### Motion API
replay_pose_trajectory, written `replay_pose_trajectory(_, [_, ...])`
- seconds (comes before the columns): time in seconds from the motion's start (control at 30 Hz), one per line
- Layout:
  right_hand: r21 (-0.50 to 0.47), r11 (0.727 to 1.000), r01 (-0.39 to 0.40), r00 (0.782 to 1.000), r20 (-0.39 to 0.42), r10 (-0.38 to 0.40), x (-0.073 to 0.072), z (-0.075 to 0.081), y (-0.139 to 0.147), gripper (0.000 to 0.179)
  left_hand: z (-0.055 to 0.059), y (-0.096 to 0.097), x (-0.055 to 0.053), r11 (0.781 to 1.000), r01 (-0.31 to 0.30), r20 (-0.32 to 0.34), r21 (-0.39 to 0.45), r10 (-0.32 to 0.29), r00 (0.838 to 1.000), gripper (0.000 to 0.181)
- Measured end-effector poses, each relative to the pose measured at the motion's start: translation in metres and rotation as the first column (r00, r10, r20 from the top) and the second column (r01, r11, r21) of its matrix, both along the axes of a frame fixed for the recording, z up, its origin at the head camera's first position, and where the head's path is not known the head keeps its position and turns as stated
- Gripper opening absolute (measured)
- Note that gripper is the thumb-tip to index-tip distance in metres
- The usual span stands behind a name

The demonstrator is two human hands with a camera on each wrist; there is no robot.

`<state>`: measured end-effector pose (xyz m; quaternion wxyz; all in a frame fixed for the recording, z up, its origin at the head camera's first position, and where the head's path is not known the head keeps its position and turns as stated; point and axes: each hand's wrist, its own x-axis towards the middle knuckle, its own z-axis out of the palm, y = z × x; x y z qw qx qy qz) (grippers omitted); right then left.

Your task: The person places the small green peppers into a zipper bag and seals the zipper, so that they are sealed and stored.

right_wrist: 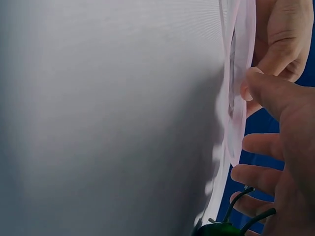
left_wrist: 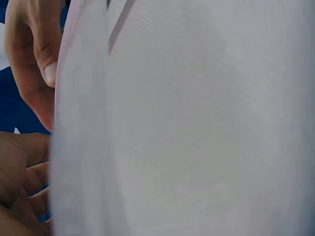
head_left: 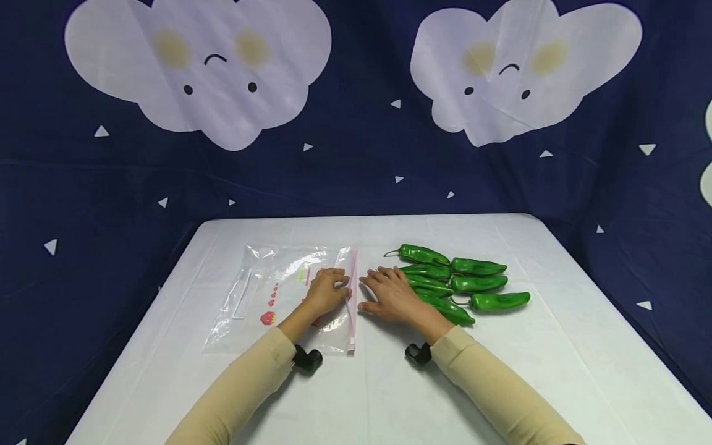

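Observation:
My left hand [head_left: 328, 290] rests over a clear zip bag [head_left: 228, 334] with printed strawberries, its fingers loosely bent near the pink zip strip [head_left: 353, 309]. The strip runs along the bag's right side, with a white slider at the near end. Just right of it, my right hand [head_left: 392, 295] is spread with straight fingers, close to several green peppers [head_left: 499, 301]. In the right wrist view, the right thumb [right_wrist: 266, 88] comes right up to the pink edge, where two strips stand slightly apart. Part of the left hand is hidden behind the edge in the left wrist view.
The peppers lie in two rough columns on the white table [head_left: 311, 408], the left column partly behind the right hand. A dark blue curtain [head_left: 356, 191] with clouds hangs behind the table. Each wrist carries a small black camera.

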<state>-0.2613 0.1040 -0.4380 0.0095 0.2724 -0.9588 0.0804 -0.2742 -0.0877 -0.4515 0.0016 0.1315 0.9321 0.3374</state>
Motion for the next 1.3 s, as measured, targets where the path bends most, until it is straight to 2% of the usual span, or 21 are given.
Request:
replay_pose_trajectory(0.27, [0.043, 0.999, -0.019, 1.0, 0.007, 0.019, -0.006, -0.003, -0.005, 0.065, -0.001, -0.002, 0.0, 1.0, 0.007, 0.003, 0.015, -0.007, 1.0, 0.036])
replay_pose_trajectory(0.6, [0.104, 0.994, -0.019, 0.998, 0.055, 0.013, -0.01, -0.005, -0.01, 0.068, -0.002, -0.002, 0.002, 1.0, 0.019, -0.017, 0.01, -0.018, 1.0, 0.036])
replay_pose_trajectory(0.87, [0.126, 0.991, -0.033, 0.997, 0.076, 0.024, -0.012, -0.006, -0.014, 0.07, 0.0, -0.004, 0.003, 0.997, 0.028, -0.052, -0.079, -0.032, 0.998, 0.04])
replay_pose_trajectory(1.07, [0.135, 0.99, -0.033, 0.996, 0.082, 0.022, -0.011, -0.006, -0.015, 0.069, 0.004, -0.005, 0.006, 0.991, 0.045, -0.022, -0.128, -0.048, 0.999, 0.044])
replay_pose_trajectory(1.3, [0.145, 0.989, -0.031, 0.996, 0.081, 0.019, -0.009, -0.008, -0.014, 0.071, 0.008, -0.006, 0.007, 0.981, 0.08, -0.037, -0.177, -0.088, 0.995, 0.044])
